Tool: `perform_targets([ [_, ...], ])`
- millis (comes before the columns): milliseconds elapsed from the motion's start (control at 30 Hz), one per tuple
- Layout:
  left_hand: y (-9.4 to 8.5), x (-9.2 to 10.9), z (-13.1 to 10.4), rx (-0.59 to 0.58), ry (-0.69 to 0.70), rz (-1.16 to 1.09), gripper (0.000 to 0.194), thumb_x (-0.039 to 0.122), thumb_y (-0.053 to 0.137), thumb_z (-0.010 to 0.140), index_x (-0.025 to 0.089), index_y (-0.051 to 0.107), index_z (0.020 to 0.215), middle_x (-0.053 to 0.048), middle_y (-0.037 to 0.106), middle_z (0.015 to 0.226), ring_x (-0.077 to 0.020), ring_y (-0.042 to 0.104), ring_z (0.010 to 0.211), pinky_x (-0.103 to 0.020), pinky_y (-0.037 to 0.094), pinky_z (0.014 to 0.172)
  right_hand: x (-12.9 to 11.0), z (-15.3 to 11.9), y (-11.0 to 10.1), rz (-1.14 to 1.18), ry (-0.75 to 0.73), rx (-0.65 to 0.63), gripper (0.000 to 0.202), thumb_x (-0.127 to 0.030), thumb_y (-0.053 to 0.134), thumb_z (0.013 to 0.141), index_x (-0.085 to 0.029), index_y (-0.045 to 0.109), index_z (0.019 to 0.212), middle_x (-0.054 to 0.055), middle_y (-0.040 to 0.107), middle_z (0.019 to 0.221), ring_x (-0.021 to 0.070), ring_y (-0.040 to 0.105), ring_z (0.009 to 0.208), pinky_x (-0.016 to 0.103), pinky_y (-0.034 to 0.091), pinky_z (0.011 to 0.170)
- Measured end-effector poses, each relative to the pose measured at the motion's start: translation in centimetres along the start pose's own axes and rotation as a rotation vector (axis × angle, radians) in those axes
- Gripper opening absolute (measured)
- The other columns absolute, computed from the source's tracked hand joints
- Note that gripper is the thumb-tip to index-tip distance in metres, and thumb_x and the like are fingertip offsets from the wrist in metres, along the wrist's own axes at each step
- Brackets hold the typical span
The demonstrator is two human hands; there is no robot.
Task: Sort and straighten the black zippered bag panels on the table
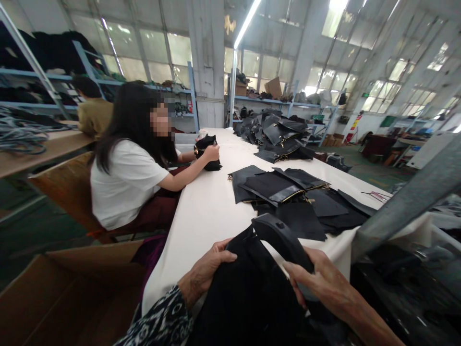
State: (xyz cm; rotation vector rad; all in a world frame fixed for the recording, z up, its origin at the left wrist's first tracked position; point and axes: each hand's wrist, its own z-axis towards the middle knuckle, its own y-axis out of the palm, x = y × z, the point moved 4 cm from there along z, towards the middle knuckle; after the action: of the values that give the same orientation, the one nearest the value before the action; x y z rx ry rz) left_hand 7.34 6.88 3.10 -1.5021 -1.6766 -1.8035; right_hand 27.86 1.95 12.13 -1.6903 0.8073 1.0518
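At the near edge of the table, my left hand (209,266) grips the upper left edge of a black fabric piece (248,293), thumb on top. The fabric hangs down toward my lap, its lower part running out of view. My right hand (320,278) is closed around a smooth, black, curved strap-like piece (281,235), which arches up beside the fabric's right edge. Whether the two are joined cannot be made out. Just beyond lie flat black panels with gold zippers (277,187), loosely stacked.
A co-worker in a white shirt (126,182) sits left, holding a black item (209,151). More black pieces (277,129) are heaped farther along the white table (205,206). A cardboard box (72,288) stands lower left; a slanted metal post (406,197) rises at right.
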Motion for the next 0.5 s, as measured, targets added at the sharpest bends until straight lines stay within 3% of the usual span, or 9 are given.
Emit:
perform_targets([
  [200,0.5,-0.1,0.1,-0.074,0.003,-0.086,0.046,0.005,0.061,0.064,0.016,0.066,0.108,-0.006,0.071,0.084,-0.0122,0.062,0.063,-0.022,0.048,0.061,1.1,-2.0,0.7,-0.047,0.070,-0.051,0.023,-0.038,0.050,0.085,-0.017,0.048,0.076,-0.007,0.050,0.048,0.0094,0.051,0.039,0.017,0.041,0.040],
  [333,1.7,-0.7,-0.3,-0.099,-0.018,-0.033,0.042,0.006,0.062,0.065,0.014,0.066,0.106,-0.006,0.070,0.083,-0.0121,0.063,0.063,-0.022,0.049,0.062,1.6,-1.8,1.5,-0.014,0.051,-0.071,0.022,-0.037,0.050,0.085,-0.017,0.049,0.077,-0.006,0.051,0.050,0.0095,0.051,0.038,0.018,0.040,0.040],
  [433,2.0,-0.2,-0.3,-0.042,-0.027,0.074,0.037,0.010,0.064,0.065,0.012,0.067,0.101,-0.006,0.070,0.077,-0.0125,0.063,0.061,-0.022,0.049,0.060,1.1,-1.4,0.6,0.014,0.013,0.014,0.026,-0.041,0.052,0.085,-0.017,0.048,0.073,-0.005,0.053,0.052,0.0108,0.053,0.041,0.019,0.043,0.042],
  [500,1.6,1.7,-0.1,0.047,-0.014,0.161,0.036,0.012,0.065,0.062,0.010,0.067,0.098,-0.005,0.069,0.070,-0.0130,0.062,0.056,-0.021,0.048,0.055,0.7,-1.5,-0.3,0.018,-0.002,0.061,0.029,-0.044,0.051,0.084,-0.018,0.047,0.071,-0.005,0.053,0.049,0.0115,0.053,0.041,0.020,0.043,0.041],
])
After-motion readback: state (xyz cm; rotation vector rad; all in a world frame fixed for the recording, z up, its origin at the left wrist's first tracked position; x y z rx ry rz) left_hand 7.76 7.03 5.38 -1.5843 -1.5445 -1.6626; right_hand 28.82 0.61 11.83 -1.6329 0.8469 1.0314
